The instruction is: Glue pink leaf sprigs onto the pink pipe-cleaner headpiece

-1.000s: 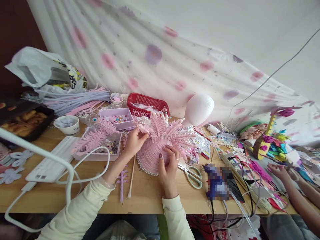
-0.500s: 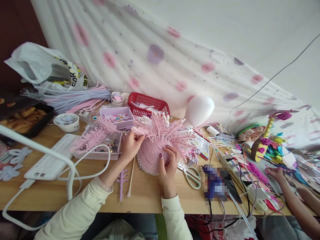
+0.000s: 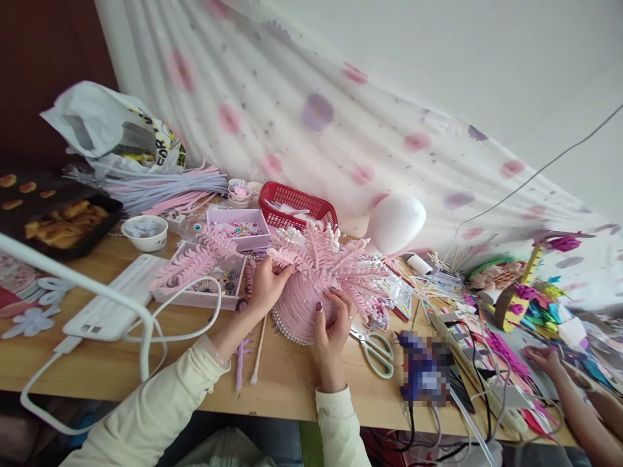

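"Pink fuzz all over that cap [image 3: 304,301]. Where does it sit?"

"On the wooden table [image 3: 287,383], straight in front of the person, with pearls [image 3: 292,336] along its near edge and leaves [image 3: 318,250] fanned across its top."

"What does the left hand [image 3: 268,285] have?"

"An outer leaf [image 3: 282,257] at the cap's left side, pinched between thumb and fingers."

"And the right hand [image 3: 333,324]?"

"Bent fingers, touching the cap's ribbed front. I can't tell whether it grips or only rests there."

"Anything close by?"

"Scissors [image 3: 377,355] just right of that hand. Left of the cap, a thin stick [image 3: 259,350] lies beside a purple stem [image 3: 239,366]. Behind are a red basket [image 3: 272,194] and a white ball [image 3: 396,224]."

"Anyone else?"

"Yes, a co-worker's hand [image 3: 545,360], well apart at the far right."
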Demonstrator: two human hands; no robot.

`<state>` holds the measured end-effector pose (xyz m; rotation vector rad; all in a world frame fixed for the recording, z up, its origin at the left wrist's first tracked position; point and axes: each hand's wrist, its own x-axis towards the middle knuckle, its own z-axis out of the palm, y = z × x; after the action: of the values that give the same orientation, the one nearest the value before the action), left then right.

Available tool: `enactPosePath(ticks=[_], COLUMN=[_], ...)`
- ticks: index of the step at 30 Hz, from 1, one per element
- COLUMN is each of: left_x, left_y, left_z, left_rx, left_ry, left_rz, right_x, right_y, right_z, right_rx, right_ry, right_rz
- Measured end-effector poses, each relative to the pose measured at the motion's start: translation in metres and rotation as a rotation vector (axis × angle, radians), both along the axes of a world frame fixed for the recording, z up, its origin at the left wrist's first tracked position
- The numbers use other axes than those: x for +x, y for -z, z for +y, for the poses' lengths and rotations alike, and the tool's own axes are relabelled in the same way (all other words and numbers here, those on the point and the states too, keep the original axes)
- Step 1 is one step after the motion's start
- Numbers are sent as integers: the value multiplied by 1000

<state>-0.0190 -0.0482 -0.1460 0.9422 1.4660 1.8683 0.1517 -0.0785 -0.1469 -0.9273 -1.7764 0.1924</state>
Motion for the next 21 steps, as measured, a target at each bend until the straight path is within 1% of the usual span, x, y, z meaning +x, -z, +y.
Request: enactPosePath(ticks=[11, 21], left_x=[-1, 11], left_y=[7, 7], left_z=[6, -2], left_rx=[20, 22], left_ry=[69, 85], left_rz=[-214, -430], right_x=[0, 0], right_y=[0, -1], right_z=[-1, 2], right_rx=[-20, -24], right_ry=[7, 25], right_rz=[10, 12])
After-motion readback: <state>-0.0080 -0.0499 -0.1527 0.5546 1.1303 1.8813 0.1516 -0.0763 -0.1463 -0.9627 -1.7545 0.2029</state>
